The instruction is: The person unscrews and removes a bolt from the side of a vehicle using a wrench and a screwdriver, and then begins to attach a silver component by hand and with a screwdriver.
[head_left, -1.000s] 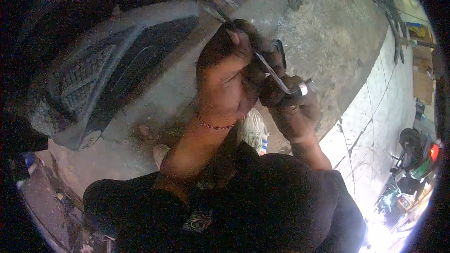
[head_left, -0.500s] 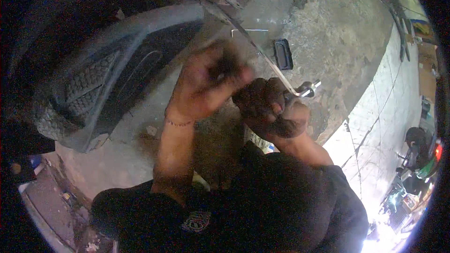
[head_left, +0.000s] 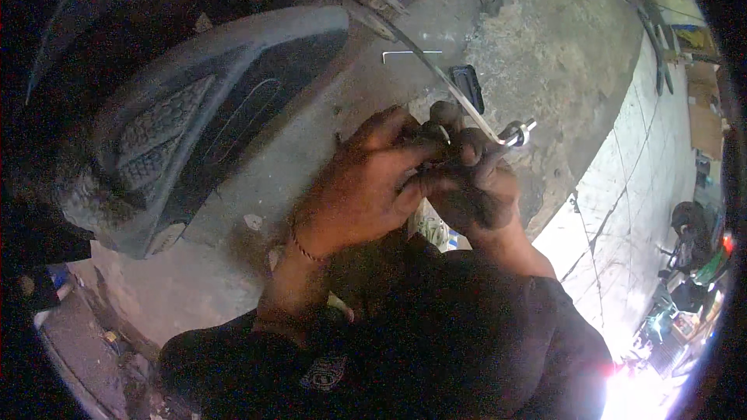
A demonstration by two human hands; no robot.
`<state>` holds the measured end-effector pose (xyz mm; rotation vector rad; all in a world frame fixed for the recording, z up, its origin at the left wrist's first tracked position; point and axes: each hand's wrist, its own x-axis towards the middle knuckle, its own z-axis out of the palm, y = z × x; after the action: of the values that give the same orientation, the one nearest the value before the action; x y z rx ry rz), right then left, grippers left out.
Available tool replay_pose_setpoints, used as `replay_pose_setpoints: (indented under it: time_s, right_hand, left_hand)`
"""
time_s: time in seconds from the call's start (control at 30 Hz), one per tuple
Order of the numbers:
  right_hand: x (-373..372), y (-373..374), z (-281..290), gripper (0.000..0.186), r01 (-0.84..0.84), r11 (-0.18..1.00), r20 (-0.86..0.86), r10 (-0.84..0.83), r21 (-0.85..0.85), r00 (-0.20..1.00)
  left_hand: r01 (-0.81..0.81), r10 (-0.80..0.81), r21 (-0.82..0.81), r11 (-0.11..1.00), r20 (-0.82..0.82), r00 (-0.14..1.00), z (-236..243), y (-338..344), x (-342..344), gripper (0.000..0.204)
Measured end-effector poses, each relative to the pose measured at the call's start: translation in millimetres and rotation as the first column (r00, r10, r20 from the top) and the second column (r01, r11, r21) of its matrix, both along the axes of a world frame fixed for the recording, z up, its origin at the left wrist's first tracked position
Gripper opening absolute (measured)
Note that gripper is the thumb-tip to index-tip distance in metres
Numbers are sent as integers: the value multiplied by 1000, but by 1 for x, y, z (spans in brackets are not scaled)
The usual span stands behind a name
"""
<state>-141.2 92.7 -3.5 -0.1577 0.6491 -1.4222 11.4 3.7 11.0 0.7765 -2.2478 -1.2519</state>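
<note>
In front of my chest both hands meet. My left hand, a thin braided band at its wrist, has its fingers bent in and pinched at a small dark piece with a bright crescent-shaped edge. My right hand, blackened over the fingers, is curled against the same spot; what lies inside its grasp is hidden. Just past its fingertips is the bent end of a long thin metal bar. A shiny ring and pin sit on that end. Whether my right hand touches the bar I cannot tell.
A grey and black ribbed plastic vehicle panel fills the left. On the stained concrete floor lie a thin L-shaped rod and a black oblong plastic part. Pale cracked flooring and clutter line the right.
My left hand has come down and right to meet my right hand; before, it was raised apart and blurred. The ringed bar end has shifted slightly up and right in view.
</note>
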Motion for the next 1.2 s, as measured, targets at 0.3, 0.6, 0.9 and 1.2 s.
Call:
replay_pose_setpoints:
  time_s: [0.3,0.6,0.9,1.2]
  right_hand:
    - [-35,-21,35,64,-93,948,-951,-298,-305,79]
    - [-60,-46,101,25,-700,638,-601,-708,-321,-370]
    - [-63,-41,49,25,-528,607,-610,-768,-594,-196]
    - [-29,-32,11,20,-151,684,-621,-717,-714,-317]
  left_hand:
    - [75,-89,177,981,75,993,10,-2,3,23]
    - [87,-113,240,967,95,989,19,1,7,23]
    - [72,-95,156,985,150,984,41,-8,34,22]
    - [-20,20,0,1000,-84,996,76,3,49,43]
